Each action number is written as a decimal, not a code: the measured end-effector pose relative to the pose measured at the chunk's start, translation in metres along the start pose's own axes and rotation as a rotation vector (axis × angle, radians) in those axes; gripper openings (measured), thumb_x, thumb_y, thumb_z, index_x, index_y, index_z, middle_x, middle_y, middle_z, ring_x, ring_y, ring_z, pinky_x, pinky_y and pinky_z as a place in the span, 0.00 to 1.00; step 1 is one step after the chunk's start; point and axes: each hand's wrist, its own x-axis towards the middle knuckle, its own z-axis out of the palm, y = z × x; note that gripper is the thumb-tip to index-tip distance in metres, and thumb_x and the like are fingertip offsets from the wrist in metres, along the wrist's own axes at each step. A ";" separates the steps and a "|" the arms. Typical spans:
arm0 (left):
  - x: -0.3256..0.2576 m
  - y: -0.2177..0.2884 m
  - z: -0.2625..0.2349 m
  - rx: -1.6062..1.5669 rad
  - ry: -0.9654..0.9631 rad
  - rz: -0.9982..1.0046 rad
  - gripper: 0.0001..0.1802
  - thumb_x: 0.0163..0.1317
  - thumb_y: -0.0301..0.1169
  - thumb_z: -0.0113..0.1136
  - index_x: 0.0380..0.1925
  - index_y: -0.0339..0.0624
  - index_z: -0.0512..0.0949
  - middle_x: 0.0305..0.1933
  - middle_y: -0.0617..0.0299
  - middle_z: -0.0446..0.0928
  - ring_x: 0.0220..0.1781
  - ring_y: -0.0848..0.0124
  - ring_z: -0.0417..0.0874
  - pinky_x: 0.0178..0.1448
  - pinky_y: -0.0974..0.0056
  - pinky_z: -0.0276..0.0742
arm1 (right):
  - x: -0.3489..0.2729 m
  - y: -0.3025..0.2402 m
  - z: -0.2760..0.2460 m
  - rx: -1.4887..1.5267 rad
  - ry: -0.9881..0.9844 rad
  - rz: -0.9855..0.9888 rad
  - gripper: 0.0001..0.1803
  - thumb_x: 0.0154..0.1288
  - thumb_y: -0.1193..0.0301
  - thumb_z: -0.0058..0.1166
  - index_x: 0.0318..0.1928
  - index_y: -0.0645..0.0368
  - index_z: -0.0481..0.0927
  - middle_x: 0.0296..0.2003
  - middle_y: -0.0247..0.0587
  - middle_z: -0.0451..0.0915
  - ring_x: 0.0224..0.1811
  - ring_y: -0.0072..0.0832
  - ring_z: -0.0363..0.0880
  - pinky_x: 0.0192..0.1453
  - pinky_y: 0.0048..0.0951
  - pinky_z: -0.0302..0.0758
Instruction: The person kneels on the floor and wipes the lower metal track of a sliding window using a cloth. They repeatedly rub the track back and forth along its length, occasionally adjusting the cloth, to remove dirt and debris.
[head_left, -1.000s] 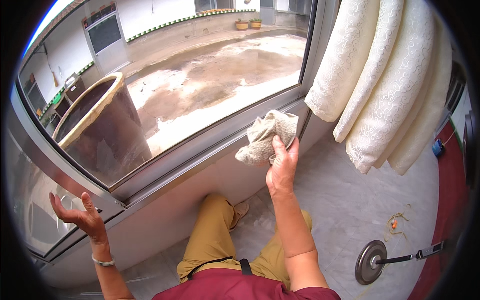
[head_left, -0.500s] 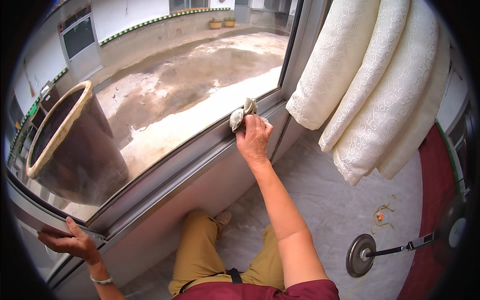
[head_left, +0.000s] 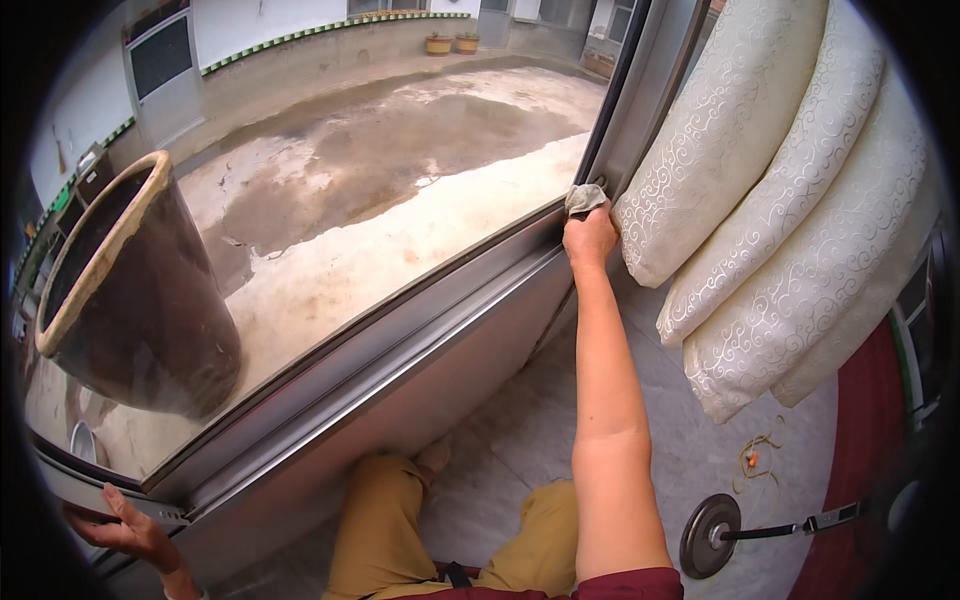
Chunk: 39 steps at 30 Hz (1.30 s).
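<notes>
My right hand (head_left: 592, 238) grips a crumpled greyish cloth (head_left: 585, 200). It presses the cloth against the metal window frame (head_left: 400, 325), at the far end of the lower rail where that meets the upright post (head_left: 640, 110). The hand covers part of the cloth. At the lower left, my left hand (head_left: 125, 525) rests against the near corner of the frame. Its thumb is raised apart from the outstretched fingers, and no loose thing shows in it. Above the rail is a large glass pane, seen through to a yard.
Cream patterned curtains (head_left: 760, 200) hang just right of my right hand. Below them a yellow cord (head_left: 757, 465) lies on the grey floor, near a round metal weight (head_left: 710, 535) on a bar. Beyond the glass stands a big dark pot (head_left: 150, 310) with a pale rim.
My right hand has slid the cloth right and away along the rail to the upright post, and the arm is straighter. My left hand stays by the near corner; the view has shifted.
</notes>
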 end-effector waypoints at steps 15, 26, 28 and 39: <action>0.009 0.025 0.005 0.018 0.104 0.136 0.41 0.65 0.29 0.62 0.72 0.32 0.51 0.76 0.40 0.47 0.79 0.46 0.48 0.80 0.47 0.44 | -0.153 -0.112 -0.030 0.052 0.015 -0.046 0.15 0.62 0.63 0.56 0.43 0.60 0.76 0.41 0.45 0.84 0.48 0.42 0.80 0.56 0.43 0.62; 0.012 0.026 0.006 -0.012 0.168 0.153 0.42 0.62 0.31 0.62 0.72 0.32 0.53 0.76 0.41 0.52 0.79 0.43 0.50 0.80 0.40 0.42 | -0.310 -0.196 -0.061 0.112 0.138 -0.435 0.16 0.60 0.66 0.60 0.45 0.60 0.74 0.39 0.44 0.75 0.47 0.43 0.73 0.53 0.44 0.61; 0.010 0.027 0.009 -0.025 0.171 0.168 0.42 0.61 0.31 0.62 0.71 0.32 0.53 0.76 0.41 0.53 0.79 0.43 0.50 0.80 0.40 0.40 | -0.340 -0.206 -0.065 0.173 0.145 -0.512 0.22 0.61 0.66 0.59 0.53 0.63 0.74 0.48 0.48 0.74 0.50 0.43 0.70 0.54 0.45 0.59; 0.011 0.023 0.004 -0.035 0.166 0.162 0.42 0.61 0.32 0.61 0.72 0.33 0.53 0.76 0.41 0.52 0.79 0.41 0.49 0.80 0.38 0.38 | -0.463 -0.274 -0.101 0.440 -0.040 -0.895 0.28 0.60 0.67 0.50 0.61 0.64 0.73 0.54 0.55 0.72 0.55 0.42 0.70 0.57 0.41 0.58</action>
